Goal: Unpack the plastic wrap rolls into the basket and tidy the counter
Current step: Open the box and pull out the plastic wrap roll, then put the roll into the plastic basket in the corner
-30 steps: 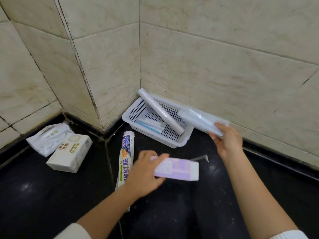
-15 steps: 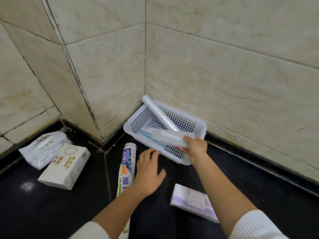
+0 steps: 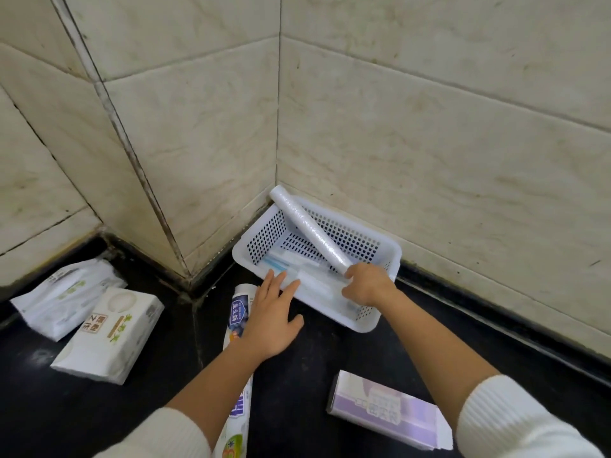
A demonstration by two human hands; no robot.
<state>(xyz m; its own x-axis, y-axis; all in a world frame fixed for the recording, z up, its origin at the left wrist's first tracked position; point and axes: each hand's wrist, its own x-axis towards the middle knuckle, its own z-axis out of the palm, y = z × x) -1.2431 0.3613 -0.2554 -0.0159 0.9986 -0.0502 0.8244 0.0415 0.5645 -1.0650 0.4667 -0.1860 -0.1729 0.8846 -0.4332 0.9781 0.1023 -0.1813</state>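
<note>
A white perforated basket point(image 3: 380, 246) stands in the tiled corner on the black counter. One plastic wrap roll point(image 3: 307, 229) leans diagonally across it, its top on the back rim. My right hand point(image 3: 367, 284) is inside the basket, its fingers closed on a second wrapped roll point(image 3: 317, 285) lying low near the front wall. My left hand point(image 3: 271, 317) hovers open, palm down, at the basket's front left edge, holding nothing. The empty purple carton point(image 3: 386, 408) lies on the counter between my forearms.
A long printed box point(image 3: 238, 361) lies under my left forearm. Two white tissue packs point(image 3: 112, 332) point(image 3: 66, 295) sit at the left. Tiled walls close in behind the basket. More flat items lie on the basket's floor point(image 3: 284, 259).
My right hand carried the second roll from outside the basket down into it. My left hand put the purple carton down on the counter and moved up to the basket's edge.
</note>
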